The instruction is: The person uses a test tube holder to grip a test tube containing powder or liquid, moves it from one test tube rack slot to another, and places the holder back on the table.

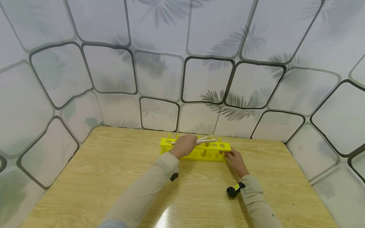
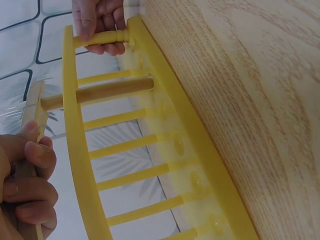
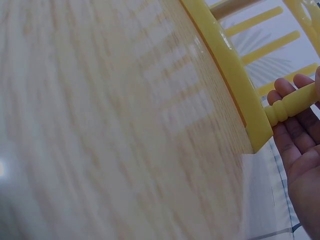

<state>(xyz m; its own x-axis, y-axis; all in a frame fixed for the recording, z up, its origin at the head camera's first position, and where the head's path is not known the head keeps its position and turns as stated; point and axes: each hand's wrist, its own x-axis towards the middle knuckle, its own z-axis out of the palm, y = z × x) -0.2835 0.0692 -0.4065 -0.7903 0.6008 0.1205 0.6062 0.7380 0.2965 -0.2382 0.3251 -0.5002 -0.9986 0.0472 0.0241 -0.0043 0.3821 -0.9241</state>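
Note:
A yellow test tube rack [image 1: 196, 155] stands on the table. My left hand [image 1: 184, 146] is over its left half and grips a wooden test tube holder [image 1: 209, 140]. In the left wrist view, the left fingers [image 2: 37, 155] curl round the holder's handle, and its wooden jaws sit round a test tube [image 2: 115, 91] near the top. Brownish inside, the tube passes down through the rack's upper plate to the base; its clear mouth sticks out above. At the rack's right end my right hand [image 1: 235, 160] holds the end post [image 3: 297, 101], fingers behind it.
Upright pegs [image 1: 220, 139] line the rack's back edge. The wood-grain table [image 1: 122, 158] extends to both sides and in front. A patterned curtain [image 1: 159, 72] rises close behind the rack. Black wrist cameras [image 1: 234, 191] sit at the sleeves.

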